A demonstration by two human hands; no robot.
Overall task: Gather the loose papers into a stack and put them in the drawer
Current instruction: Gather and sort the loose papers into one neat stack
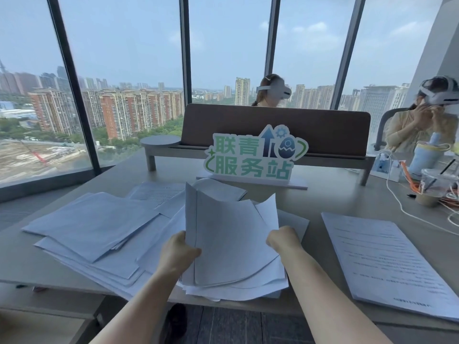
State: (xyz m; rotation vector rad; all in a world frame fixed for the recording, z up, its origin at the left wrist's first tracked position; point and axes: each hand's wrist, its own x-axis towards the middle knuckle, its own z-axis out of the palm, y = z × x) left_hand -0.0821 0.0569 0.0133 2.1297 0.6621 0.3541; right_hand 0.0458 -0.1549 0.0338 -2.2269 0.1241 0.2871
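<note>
Bare grey desktop between scattered white paper sheets and printed white paper stack, green-lettered standing sign behind, tangled white cables far right

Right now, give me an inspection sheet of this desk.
Surface: grey desk, mostly covered near the front edge.
Job's things: held sheaf bowed upward; loose papers spread at left; printed stack lying flat at right. No drawer seen.
Clutter: green sign, shelf riser, lidded cup with straw, bottle.
Hands: left hand grips the sheaf's left edge; right hand grips its right edge.
Cables: white cable and orange cable at far right.
Surroundings: windows over a city; two people wearing headsets behind the desk.
</note>
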